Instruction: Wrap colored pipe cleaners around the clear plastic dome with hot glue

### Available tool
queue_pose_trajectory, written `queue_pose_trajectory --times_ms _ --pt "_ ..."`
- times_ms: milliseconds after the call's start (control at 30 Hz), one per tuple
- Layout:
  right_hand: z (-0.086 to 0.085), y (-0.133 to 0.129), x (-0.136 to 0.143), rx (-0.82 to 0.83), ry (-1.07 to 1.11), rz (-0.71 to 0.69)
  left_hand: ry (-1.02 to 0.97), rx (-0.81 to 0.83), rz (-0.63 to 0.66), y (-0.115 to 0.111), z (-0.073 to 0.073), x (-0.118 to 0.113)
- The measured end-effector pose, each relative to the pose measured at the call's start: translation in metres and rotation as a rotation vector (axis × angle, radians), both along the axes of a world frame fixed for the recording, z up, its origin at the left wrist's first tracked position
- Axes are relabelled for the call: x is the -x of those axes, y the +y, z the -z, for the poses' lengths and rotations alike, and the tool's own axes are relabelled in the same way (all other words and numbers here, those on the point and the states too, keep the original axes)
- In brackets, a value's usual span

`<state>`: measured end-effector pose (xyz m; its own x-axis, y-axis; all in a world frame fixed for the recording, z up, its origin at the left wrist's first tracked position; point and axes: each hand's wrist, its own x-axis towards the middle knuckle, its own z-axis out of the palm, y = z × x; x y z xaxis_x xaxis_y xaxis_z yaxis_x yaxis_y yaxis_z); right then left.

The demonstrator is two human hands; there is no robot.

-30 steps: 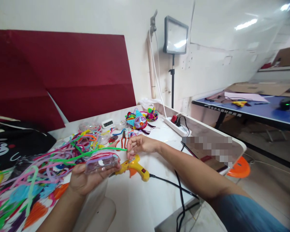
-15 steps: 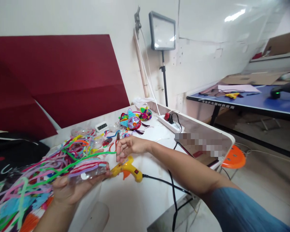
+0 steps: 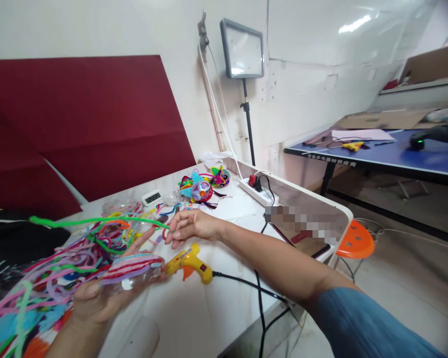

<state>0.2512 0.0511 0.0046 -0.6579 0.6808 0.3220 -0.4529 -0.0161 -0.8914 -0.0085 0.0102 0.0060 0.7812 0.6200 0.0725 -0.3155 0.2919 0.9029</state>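
Observation:
My left hand [image 3: 97, 303] is wrapped from below around a clear plastic bottle [image 3: 134, 278]. Red, white, light blue and lilac pipe cleaners [image 3: 132, 264] run in stripes along its side. Between the fingers of my right hand [image 3: 190, 226] is the end of a long green pipe cleaner [image 3: 93, 220], which stretches leftward above the pile. A yellow hot glue gun [image 3: 192, 263] lies on the table just below my right hand, its nozzle close to my left fingers. Partly hidden behind my right hand is a tool with a reddish handle [image 3: 165, 232].
Many coloured pipe cleaners [image 3: 59, 268] are heaped at the left. Colourful finished crafts [image 3: 197, 189], a small digital timer [image 3: 151, 198] and a power strip [image 3: 259, 191] stand toward the back. Black cables [image 3: 259, 293] cross the right edge; an orange stool [image 3: 354, 241] stands beyond.
The green pipe cleaner has been lifted off the pile, and its free end now hangs in the air at the left. My left hand still holds the bottle; the view has shifted slightly.

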Motion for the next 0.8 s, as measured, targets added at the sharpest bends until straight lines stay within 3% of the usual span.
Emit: queue_pose_trajectory --times_ms 233,433,600,800 --pt "0.005 -0.004 0.007 -0.028 -0.159 -0.154 -0.092 -0.021 -0.109 0.001 0.000 0.007" --pt "0.001 -0.009 0.007 -0.036 -0.200 -0.115 -0.083 -0.129 -0.133 0.004 0.000 0.010" --pt "0.005 -0.008 0.008 -0.044 -0.209 -0.088 -0.058 -0.183 -0.073 -0.001 -0.010 0.006" --pt "0.008 -0.003 0.006 -0.072 -0.267 -0.072 -0.071 -0.234 -0.119 -0.004 -0.018 0.009"
